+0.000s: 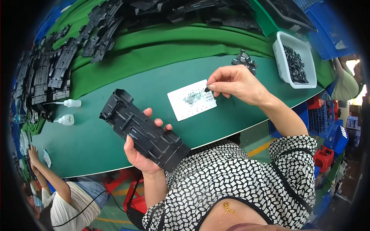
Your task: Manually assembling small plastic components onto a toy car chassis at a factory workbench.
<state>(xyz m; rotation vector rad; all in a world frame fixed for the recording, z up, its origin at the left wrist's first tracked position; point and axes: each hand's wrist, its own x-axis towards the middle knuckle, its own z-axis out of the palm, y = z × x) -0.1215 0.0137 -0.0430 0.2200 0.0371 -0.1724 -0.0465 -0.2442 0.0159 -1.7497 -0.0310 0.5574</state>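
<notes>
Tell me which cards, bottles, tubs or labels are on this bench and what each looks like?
White card: flat on the green bench, rectangular, grey smudge mid-face; the right hand presses a small black piece onto it.
Two small bottles: lying at the bench's left, whitish, one with a green label.
White tub: far right, rectangular, holding small black parts.
Blue crates: right, beyond the bench edge.
</notes>
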